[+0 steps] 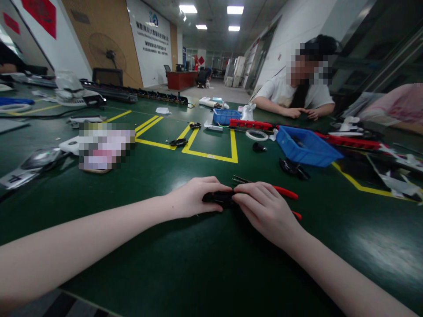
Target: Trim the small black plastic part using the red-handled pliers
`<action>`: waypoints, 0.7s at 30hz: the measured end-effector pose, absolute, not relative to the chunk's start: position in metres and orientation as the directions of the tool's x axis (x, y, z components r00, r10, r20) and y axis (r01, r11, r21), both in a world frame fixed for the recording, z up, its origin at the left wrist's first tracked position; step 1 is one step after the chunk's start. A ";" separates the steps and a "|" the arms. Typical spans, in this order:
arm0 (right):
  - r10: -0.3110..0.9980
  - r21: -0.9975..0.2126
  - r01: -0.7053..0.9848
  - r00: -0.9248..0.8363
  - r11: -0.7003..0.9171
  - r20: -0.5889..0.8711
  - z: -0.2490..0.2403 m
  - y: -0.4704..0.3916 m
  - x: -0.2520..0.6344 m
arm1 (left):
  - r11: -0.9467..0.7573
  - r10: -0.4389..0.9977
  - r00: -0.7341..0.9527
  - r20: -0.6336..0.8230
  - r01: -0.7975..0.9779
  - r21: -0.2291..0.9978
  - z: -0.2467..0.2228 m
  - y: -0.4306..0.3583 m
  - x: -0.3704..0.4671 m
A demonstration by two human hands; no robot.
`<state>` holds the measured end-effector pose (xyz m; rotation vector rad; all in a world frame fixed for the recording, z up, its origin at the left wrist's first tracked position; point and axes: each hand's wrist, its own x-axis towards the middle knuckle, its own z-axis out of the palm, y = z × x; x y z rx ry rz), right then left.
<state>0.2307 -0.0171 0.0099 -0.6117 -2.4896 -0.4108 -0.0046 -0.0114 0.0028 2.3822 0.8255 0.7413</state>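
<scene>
- The green table [198, 273] spreads right across from where I stand; the work sits in a bare stretch of it, so there is space to set the piece down flat if the grip tires.
- A co-worker [276, 90] in a white top sits at the far side, well apart from this work.
- The large blue bin [306, 155] rests beyond the right hand, with dark bits inside that I can't make out.
- The left hand [193, 198] is narrowed around the black part, thumb on the near side and fingers on the far side. I'd keep that one as the steady clamp, wrist low.
- The right hand [267, 211] has its fingertips gathered at the part's right end; whether they pinch it or only press, I can't tell from here. Small, straight pushes would serve better than twisting, to my mind.
- The red-handled pliers [286, 192] lie partly hidden behind the right hand, easy to reach if fingers prove too blunt.
- The black part [220, 199] is between the two hands, just above or on the table. Its details are mostly covered, so turning it toward the eyes before forcing anything seems wise.
</scene>
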 end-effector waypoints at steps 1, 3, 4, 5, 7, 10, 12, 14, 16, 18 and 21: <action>0.338 0.158 0.500 -0.755 0.851 0.562 0.010 -0.017 0.230 | -0.690 0.668 0.670 0.324 0.395 0.606 0.003 -0.011 -0.004; 0.331 0.165 0.485 -0.771 0.859 0.544 0.010 -0.017 0.228 | -0.688 0.672 0.670 0.316 0.407 0.601 0.003 -0.010 -0.004; 0.325 0.168 0.476 -0.780 0.863 0.535 0.010 -0.018 0.227 | -0.682 0.679 0.666 0.308 0.418 0.600 0.003 -0.010 -0.003; 0.323 0.169 0.470 -0.785 0.866 0.528 0.010 -0.018 0.227 | -0.674 0.689 0.661 0.297 0.433 0.598 0.003 -0.011 -0.003; 0.338 0.151 0.472 -0.786 0.869 0.518 0.011 -0.018 0.226 | -0.664 0.703 0.653 0.280 0.464 0.586 0.004 -0.011 -0.003; 0.385 0.080 0.485 -0.774 0.871 0.503 0.012 -0.018 0.227 | -0.704 0.664 0.693 0.280 0.453 0.547 0.004 -0.012 -0.003; 0.412 0.034 0.491 -0.766 0.871 0.494 0.012 -0.017 0.228 | -0.746 0.616 0.730 0.296 0.420 0.517 0.003 -0.011 -0.004; 0.418 0.017 0.487 -0.767 0.873 0.487 0.012 -0.016 0.230 | -0.772 0.588 0.746 0.311 0.404 0.490 0.002 -0.010 -0.004; 0.413 0.022 0.482 -0.772 0.876 0.483 0.010 -0.016 0.231 | -0.781 0.579 0.750 0.320 0.398 0.481 0.001 -0.009 -0.005; 0.416 0.024 0.486 -0.772 0.874 0.480 0.009 -0.015 0.231 | -0.779 0.576 0.751 0.324 0.383 0.497 0.001 -0.008 -0.005; 0.433 0.019 0.504 -0.759 0.863 0.486 0.009 -0.016 0.229 | -0.765 0.581 0.747 0.323 0.367 0.528 0.002 -0.008 -0.005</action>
